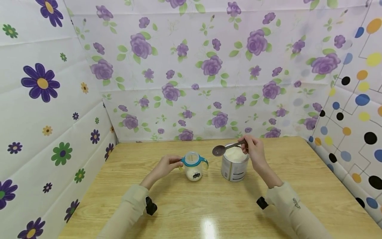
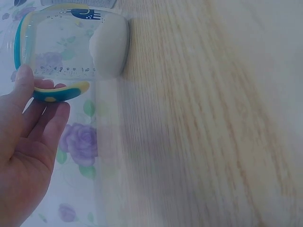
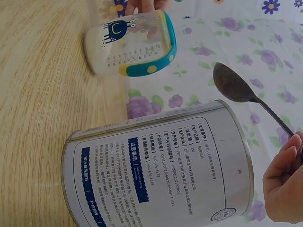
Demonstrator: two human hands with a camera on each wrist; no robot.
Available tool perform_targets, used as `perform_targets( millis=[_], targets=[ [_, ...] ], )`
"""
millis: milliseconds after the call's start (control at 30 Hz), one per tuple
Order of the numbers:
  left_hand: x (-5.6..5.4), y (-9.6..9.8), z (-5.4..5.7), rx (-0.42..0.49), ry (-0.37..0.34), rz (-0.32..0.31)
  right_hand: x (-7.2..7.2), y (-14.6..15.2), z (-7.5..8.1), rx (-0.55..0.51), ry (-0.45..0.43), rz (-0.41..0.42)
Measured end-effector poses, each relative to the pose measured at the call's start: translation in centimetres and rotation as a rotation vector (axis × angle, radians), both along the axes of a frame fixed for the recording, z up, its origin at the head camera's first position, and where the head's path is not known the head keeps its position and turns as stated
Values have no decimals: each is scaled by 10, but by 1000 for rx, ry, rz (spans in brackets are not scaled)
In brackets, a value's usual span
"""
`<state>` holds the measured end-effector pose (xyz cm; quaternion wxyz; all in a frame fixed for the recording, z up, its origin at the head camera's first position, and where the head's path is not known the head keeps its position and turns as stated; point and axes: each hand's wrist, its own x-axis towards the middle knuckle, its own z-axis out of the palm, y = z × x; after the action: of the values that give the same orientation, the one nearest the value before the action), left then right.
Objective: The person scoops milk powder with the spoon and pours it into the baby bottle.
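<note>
A clear baby bottle (image 1: 193, 170) with a blue collar and two handles stands upright on the table, white powder at its bottom in the left wrist view. My left hand (image 1: 165, 166) pinches its left handle (image 2: 61, 92) between thumb and fingers. To the right is a milk powder can (image 1: 234, 169), its top uncovered and pale powder (image 1: 235, 154) visible inside. My right hand (image 1: 254, 151) grips the handle end of a dark spoon (image 1: 219, 150), held above the can. The spoon's bowl hangs out past the can's left rim, towards the bottle.
The wooden table (image 1: 179, 212) carries the bottle and the can. Floral cloth (image 1: 179, 76) hangs behind it, with a flower-print sheet (image 1: 41, 116) on the left and a dotted sheet (image 1: 355, 126) on the right. Dark wrist devices (image 1: 151, 205) sit at both sleeves.
</note>
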<state>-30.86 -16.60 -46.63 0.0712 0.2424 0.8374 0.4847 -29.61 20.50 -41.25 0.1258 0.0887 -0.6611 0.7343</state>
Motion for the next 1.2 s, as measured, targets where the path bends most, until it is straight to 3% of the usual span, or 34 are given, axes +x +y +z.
perform_targets(
  millis=[333,700,1200],
  targets=[
    [-1,0,-2,-5,-1,16,0,3,0,-47,-6,-58],
    [2,1,0,11,-17,11,-1,9,-1,-93,47,-102],
    [0,0,1,-30,10,2,-3,15,5,-63,98,-201]
  ],
)
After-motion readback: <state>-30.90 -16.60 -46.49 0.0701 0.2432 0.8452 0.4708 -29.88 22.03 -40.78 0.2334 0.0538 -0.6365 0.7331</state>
